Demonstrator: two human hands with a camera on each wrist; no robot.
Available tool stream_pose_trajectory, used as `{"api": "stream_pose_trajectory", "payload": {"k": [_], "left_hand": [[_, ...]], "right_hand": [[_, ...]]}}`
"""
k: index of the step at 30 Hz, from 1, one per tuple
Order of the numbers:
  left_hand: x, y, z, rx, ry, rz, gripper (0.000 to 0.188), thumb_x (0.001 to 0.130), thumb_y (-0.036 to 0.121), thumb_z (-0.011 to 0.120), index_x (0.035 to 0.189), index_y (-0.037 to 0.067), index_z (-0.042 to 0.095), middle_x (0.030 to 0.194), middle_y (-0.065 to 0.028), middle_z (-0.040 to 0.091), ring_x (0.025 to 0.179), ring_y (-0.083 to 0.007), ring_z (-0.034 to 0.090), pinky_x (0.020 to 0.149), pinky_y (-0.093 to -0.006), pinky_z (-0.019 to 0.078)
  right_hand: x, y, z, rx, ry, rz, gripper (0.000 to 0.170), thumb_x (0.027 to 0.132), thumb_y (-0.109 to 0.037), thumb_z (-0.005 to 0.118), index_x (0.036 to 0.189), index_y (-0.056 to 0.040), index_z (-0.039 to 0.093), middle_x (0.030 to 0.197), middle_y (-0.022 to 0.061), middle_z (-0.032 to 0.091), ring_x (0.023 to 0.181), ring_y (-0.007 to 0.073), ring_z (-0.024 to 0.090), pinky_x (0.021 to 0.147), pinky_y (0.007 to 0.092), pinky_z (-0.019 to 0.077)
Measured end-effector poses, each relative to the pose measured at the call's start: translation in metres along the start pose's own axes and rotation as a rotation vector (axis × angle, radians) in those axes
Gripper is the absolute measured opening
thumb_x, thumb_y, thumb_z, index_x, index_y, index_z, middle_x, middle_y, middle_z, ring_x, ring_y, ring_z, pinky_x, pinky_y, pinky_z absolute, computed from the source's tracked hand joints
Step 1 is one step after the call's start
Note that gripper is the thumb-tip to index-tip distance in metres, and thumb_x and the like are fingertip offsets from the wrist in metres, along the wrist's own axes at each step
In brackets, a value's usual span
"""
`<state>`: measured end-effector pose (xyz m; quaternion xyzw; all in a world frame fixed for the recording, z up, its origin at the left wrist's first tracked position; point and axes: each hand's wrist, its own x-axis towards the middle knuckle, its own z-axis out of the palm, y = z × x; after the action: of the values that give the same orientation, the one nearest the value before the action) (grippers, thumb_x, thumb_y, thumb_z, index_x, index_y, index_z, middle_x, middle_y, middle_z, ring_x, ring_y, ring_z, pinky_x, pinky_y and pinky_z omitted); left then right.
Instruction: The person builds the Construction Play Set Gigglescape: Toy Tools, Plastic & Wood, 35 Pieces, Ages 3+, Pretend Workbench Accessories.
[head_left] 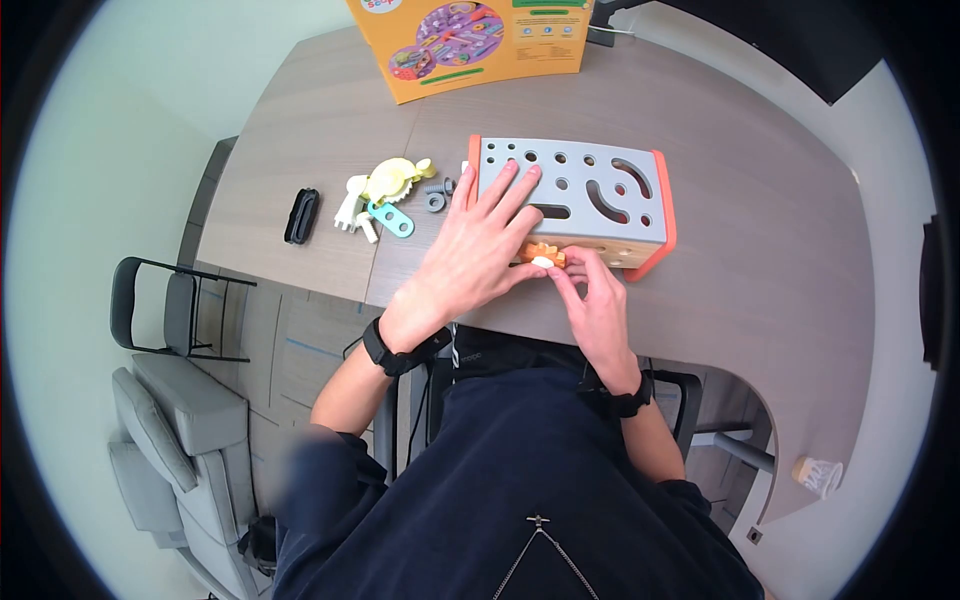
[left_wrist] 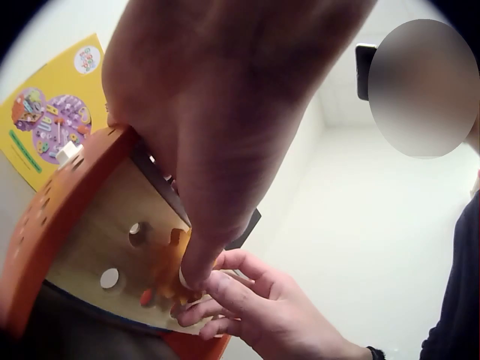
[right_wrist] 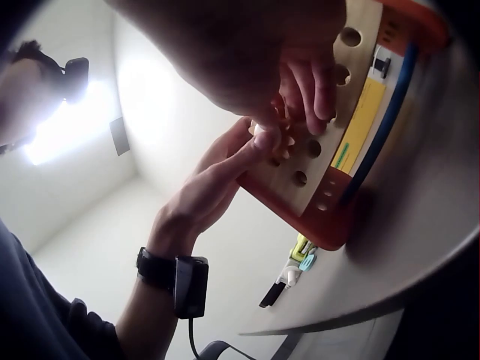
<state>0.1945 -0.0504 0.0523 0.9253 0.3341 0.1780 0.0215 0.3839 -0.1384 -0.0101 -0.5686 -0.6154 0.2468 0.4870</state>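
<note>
Sitting near the table's front edge, the toy workbench box [head_left: 573,205] has a grey top pierced with round holes, a straight slot and two curved slots, between orange end panels. What it holds inside cannot be told; several holes in its wooden side [left_wrist: 82,262] look pale, and whether they are filled is unclear. A white peg [left_wrist: 70,154] juts from its left end panel. Behind stands a printed yellow cardboard package [head_left: 545,60], contents hidden. By the table's right edge is a clear plastic cup [head_left: 822,478], its contents too small to make out.

Against the box's near wooden side, by its left half, is the orange gear [head_left: 553,252], with a white bolt head [head_left: 543,263] at its face. The left hand [head_left: 476,245] lies with its fingers spread over the grey top, its thumb reaching down to touch the bolt head. The right hand [head_left: 598,308] pinches the gear's right edge between bent thumb and fingers.

Left of the box lie grey screws [head_left: 436,194], a teal perforated strip [head_left: 391,219], pale yellow pieces [head_left: 388,182] and, well apart, a black oblong case [head_left: 301,216].
</note>
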Motion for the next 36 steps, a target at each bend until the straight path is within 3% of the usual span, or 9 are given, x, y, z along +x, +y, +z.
{"api": "stream_pose_trajectory", "payload": {"k": [9, 16, 19, 22, 23, 27, 29, 31, 36], "left_hand": [[0.001, -0.003, 0.001, -0.029, -0.015, 0.005, 0.048, 0.086, 0.040, 0.084, 0.116, 0.009, 0.063, 0.166, -0.0164, 0.042, 0.157, -0.0393, 0.035, 0.126, -0.0659, 0.0240], [0.000, -0.003, 0.002, -0.010, 0.011, -0.003, 0.053, 0.085, 0.045, 0.083, 0.120, 0.008, 0.065, 0.168, -0.0138, 0.042, 0.158, -0.0369, 0.034, 0.128, -0.0635, 0.0228], [-0.001, -0.005, 0.002, -0.054, 0.001, -0.006, 0.054, 0.089, 0.043, 0.082, 0.126, 0.009, 0.065, 0.168, -0.0138, 0.043, 0.159, -0.0353, 0.033, 0.129, -0.0635, 0.0206], [-0.004, -0.007, -0.003, -0.197, 0.015, -0.001, 0.050, 0.093, 0.039, 0.080, 0.131, 0.010, 0.064, 0.166, -0.0145, 0.045, 0.160, -0.0343, 0.033, 0.130, -0.0635, 0.0182], [-0.006, -0.009, -0.004, -0.327, 0.057, -0.045, 0.047, 0.096, 0.033, 0.076, 0.133, 0.009, 0.063, 0.166, -0.0149, 0.046, 0.160, -0.0339, 0.032, 0.131, -0.0611, 0.0185], [-0.018, -0.021, -0.007, -0.814, 0.193, -0.237, 0.037, 0.106, 0.010, 0.059, 0.143, 0.008, 0.057, 0.168, -0.0156, 0.044, 0.162, -0.0302, 0.030, 0.133, -0.0486, 0.0231], [-0.030, -0.026, 0.004, -0.934, 0.258, -0.345, 0.038, 0.106, 0.009, 0.058, 0.144, 0.007, 0.055, 0.169, -0.0151, 0.043, 0.161, -0.0310, 0.033, 0.131, -0.0473, 0.0257], [-0.042, -0.028, 0.013, -1.010, 0.302, -0.435, 0.039, 0.108, 0.007, 0.055, 0.147, 0.007, 0.052, 0.170, -0.0135, 0.039, 0.159, -0.0288, 0.036, 0.130, -0.0466, 0.0288], [-0.067, -0.036, 0.027, -1.102, 0.389, -0.602, 0.041, 0.108, 0.006, 0.052, 0.149, 0.007, 0.048, 0.165, -0.0135, 0.045, 0.153, -0.0271, 0.043, 0.126, -0.0455, 0.0358]], "right_hand": [[0.007, -0.005, -0.007, -0.030, -0.047, 0.032, 0.022, 0.102, -0.012, 0.074, 0.116, 0.0015, 0.065, 0.101, 0.0181, 0.077, 0.087, 0.0276, 0.079, 0.075, 0.0373, 0.0616], [0.010, -0.004, -0.012, -0.135, -0.075, 0.019, 0.022, 0.098, -0.011, 0.077, 0.114, 0.0007, 0.066, 0.096, 0.0159, 0.075, 0.082, 0.0266, 0.076, 0.073, 0.0366, 0.0599], [0.008, -0.007, -0.020, -0.247, -0.044, -0.043, 0.031, 0.092, -0.013, 0.083, 0.116, -0.0019, 0.068, 0.113, 0.0161, 0.071, 0.103, 0.0274, 0.072, 0.086, 0.0387, 0.0573], [0.005, -0.010, -0.032, -0.511, 0.096, -0.302, 0.048, 0.085, -0.018, 0.090, 0.126, -0.0059, 0.067, 0.137, 0.0178, 0.059, 0.128, 0.0326, 0.058, 0.103, 0.0453, 0.0488], [0.006, -0.004, -0.037, -0.647, 0.064, -0.387, 0.074, 0.083, -0.024, 0.091, 0.147, -0.0109, 0.056, 0.158, 0.0204, 0.043, 0.145, 0.0397, 0.043, 0.114, 0.0547, 0.0376], [0.021, 0.013, -0.057, -0.921, -0.052, -0.499, 0.096, 0.081, -0.025, 0.090, 0.162, -0.0175, 0.039, 0.166, 0.0213, 0.036, 0.152, 0.0385, 0.038, 0.119, 0.0590, 0.0280], [0.027, 0.042, -0.060, -1.011, -0.066, -0.559, 0.101, 0.080, -0.025, 0.089, 0.166, -0.0201, 0.035, 0.169, 0.0209, 0.033, 0.155, 0.0376, 0.035, 0.121, 0.0592, 0.0246], [0.031, 0.059, -0.058, -1.005, -0.045, -0.590, 0.101, 0.079, -0.025, 0.089, 0.165, -0.0208, 0.036, 0.168, 0.0194, 0.036, 0.155, 0.0359, 0.037, 0.121, 0.0575, 0.0246], [0.040, 0.067, -0.060, -0.968, -0.008, -0.666, 0.101, 0.076, -0.026, 0.091, 0.163, -0.0195, 0.041, 0.165, 0.0162, 0.042, 0.154, 0.0332, 0.039, 0.120, 0.0552, 0.0268]]}}
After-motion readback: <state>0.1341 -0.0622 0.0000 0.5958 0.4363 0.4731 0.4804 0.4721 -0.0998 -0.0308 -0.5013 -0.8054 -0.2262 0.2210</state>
